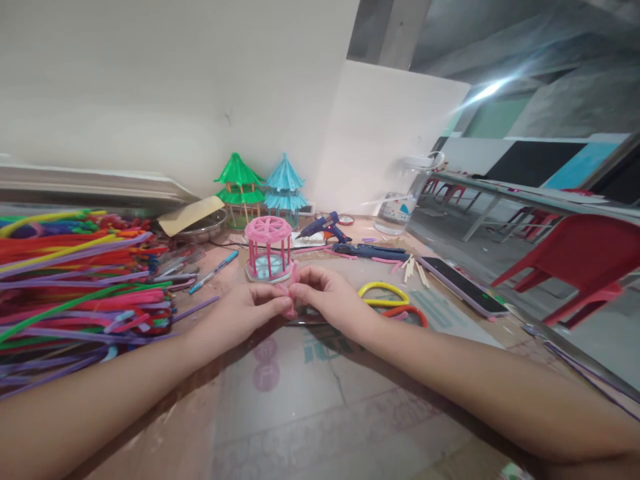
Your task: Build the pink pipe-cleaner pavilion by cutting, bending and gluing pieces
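Note:
Between the fingertips of both hands is a short pink pipe cleaner [294,270], its upper end sticking up and much of it hidden by the fingers. My left hand [253,303] pinches it from the left, and my right hand [325,293] pinches it from the right. Just behind the hands stands a small pink round frame [269,230] with upright posts and a spoked top, on a pale base. To the right of my right hand lie scissors with one yellow handle [383,287] and one orange handle [415,312].
Bundled coloured pipe cleaners [80,287] crowd the left. Green [239,180] and blue [285,183] tiered-roof models stand by the wall. Behind the scissors lie a glue gun [325,228], dark pliers [370,251], small sticks [411,270] and a phone [463,285]. A clear jug [400,200] stands farther back.

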### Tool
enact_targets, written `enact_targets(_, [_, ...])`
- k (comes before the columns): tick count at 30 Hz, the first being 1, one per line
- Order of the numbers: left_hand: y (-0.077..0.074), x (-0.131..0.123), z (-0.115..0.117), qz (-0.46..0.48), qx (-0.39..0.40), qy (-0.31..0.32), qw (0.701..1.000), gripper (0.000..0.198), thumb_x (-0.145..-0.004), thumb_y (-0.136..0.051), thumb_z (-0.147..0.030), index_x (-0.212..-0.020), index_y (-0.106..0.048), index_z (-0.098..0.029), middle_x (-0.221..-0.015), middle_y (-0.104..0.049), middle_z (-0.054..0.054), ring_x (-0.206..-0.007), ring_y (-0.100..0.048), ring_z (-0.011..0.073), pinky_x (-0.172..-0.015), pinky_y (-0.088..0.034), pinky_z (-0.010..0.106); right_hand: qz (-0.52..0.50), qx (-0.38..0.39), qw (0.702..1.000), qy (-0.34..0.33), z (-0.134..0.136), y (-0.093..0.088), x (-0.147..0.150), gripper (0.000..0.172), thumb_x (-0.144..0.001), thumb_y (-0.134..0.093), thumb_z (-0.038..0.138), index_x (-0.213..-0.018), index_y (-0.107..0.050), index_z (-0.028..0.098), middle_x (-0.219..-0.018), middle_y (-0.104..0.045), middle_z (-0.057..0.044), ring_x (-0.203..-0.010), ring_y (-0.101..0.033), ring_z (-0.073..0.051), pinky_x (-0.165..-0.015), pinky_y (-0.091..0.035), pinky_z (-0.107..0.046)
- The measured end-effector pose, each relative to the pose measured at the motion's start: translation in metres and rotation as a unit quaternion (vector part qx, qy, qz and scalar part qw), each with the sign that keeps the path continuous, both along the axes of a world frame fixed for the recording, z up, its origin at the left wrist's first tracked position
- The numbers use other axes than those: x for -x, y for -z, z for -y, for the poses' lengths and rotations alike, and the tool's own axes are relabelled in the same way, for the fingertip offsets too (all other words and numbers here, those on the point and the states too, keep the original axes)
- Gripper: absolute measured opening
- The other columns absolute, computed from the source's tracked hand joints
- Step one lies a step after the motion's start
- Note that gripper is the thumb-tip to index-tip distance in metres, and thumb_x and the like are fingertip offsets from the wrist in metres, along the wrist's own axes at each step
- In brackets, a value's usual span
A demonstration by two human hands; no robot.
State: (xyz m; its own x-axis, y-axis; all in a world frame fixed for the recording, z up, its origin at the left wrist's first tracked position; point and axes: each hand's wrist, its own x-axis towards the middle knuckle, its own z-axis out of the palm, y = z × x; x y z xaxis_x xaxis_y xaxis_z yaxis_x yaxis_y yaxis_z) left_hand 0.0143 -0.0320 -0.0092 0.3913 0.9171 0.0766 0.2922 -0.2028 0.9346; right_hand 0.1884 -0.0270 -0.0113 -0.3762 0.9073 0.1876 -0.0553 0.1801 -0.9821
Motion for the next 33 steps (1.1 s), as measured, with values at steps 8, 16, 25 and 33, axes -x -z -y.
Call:
enact_targets(8, [0.002, 0.0, 0.001, 0.009, 0.001, -0.001, 1.0, 0.023, -0.074, -0.067, -0.041, -0.069, -0.075, -0.019, -0.074, -0.075, 0.005, -0.066, -0.063, 0.0181, -0.061, -0.045, 0.027, 0.003, 0.004, 1.0, -0.003, 0.0, 0.0, -0.001, 0.019, -0.071, -0.067, 0.033, -0.075, -0.054, 0.019, -0.068, -0.056, 0.006, -0.06, -0.054, -0.01, -0.06, -0.045, -0.024])
enact_targets(16, [-0.003, -0.003, 0.002, 0.004, 0.007, -0.003, 1.0, 0.023, -0.071, -0.067, -0.04, -0.069, -0.073, -0.018, -0.061, -0.068, 0.001, -0.049, -0.049, 0.0117, -0.05, -0.037, 0.024, 0.006, 0.007, 1.0, -0.005, 0.003, -0.001, 0.0, 0.021, -0.072, -0.068, 0.035, -0.077, -0.055, 0.019, -0.07, -0.059, 0.004, -0.063, -0.055, -0.011, -0.06, -0.045, -0.024])
enact_targets(25, [0.0, 0.002, 0.002, -0.079, 0.008, -0.02, 0.997, 0.036, -0.075, -0.062, -0.05, -0.079, -0.072, -0.015, -0.067, -0.069, 0.003, -0.049, -0.046, 0.0108, -0.046, -0.03, 0.022, 0.035, -0.04, 0.998, 0.028, -0.003, -0.013, -0.007, 0.014, -0.076, -0.06, 0.03, -0.082, -0.057, 0.018, -0.074, -0.056, 0.003, -0.066, -0.052, -0.011, -0.064, -0.043, -0.025])
enact_targets(33, [0.002, 0.002, 0.004, -0.048, 0.011, -0.022, 0.999, 0.031, -0.074, -0.065, -0.046, -0.075, -0.07, -0.016, -0.075, -0.074, 0.005, -0.062, -0.06, 0.0153, -0.053, -0.039, 0.023, 0.353, -0.205, 0.912, -0.047, 0.01, -0.048, -0.059, 0.013, -0.085, -0.053, 0.025, -0.084, -0.063, 0.018, -0.079, -0.064, -0.002, -0.073, -0.057, -0.015, -0.068, -0.044, -0.027])
